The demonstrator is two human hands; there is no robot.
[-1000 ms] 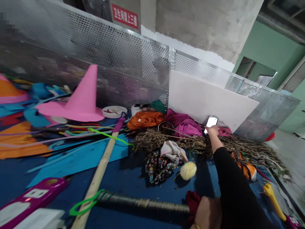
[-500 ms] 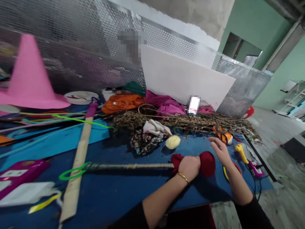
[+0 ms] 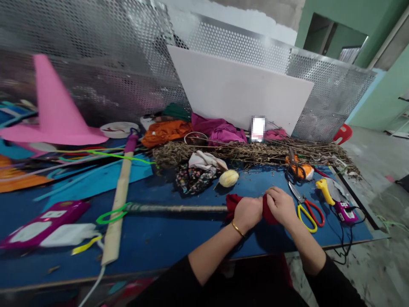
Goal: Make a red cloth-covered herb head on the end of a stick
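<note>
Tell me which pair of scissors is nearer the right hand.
The red-and-yellow-handled scissors, just beside the right hand; the dark-handled pair lies farther off, by the orange bundle.

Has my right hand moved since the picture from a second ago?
Yes. The right hand has come back toward you, away from the white board, and is now on the dark red cloth beside the left hand.

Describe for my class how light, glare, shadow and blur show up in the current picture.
Head view: the phone screen is washed out to white, with blocky pixels around it; head view: pale glints dot the metal mesh, whose left part looks smeared; head view: a soft, dark shadow falls on the blue table below the red cloth.
</note>
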